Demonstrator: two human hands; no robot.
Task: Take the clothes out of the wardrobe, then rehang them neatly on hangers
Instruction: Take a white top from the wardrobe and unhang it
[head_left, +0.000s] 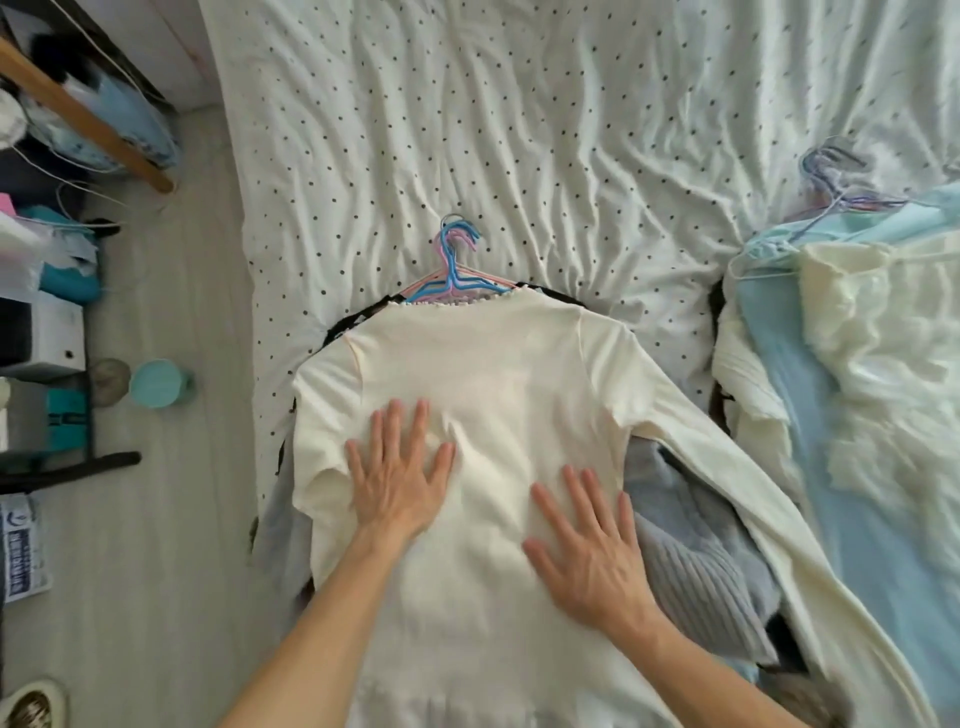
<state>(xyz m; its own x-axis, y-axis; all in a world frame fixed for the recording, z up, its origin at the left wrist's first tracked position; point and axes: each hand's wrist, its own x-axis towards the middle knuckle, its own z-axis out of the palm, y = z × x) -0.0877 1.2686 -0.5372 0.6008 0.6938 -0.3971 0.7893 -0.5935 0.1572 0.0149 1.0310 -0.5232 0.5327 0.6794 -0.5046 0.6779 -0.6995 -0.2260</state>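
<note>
Fingers (394, 422) spread wide and flat on both my hands, gripping nothing; left hand (397, 483) and right hand (592, 545) press the cream top (498, 358); it lies on the bed (467, 130), atop other clothes (691, 545), hangers (453, 270) at its collar.

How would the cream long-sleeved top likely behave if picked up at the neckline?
Probably floppy: the cream top lies flat and creases slightly under the flat left hand and right hand. Its long sleeve trails loose, so it would likely dangle. The fabric looks thin, so probably light; the stacked hangers at its neckline may come up together.
</note>
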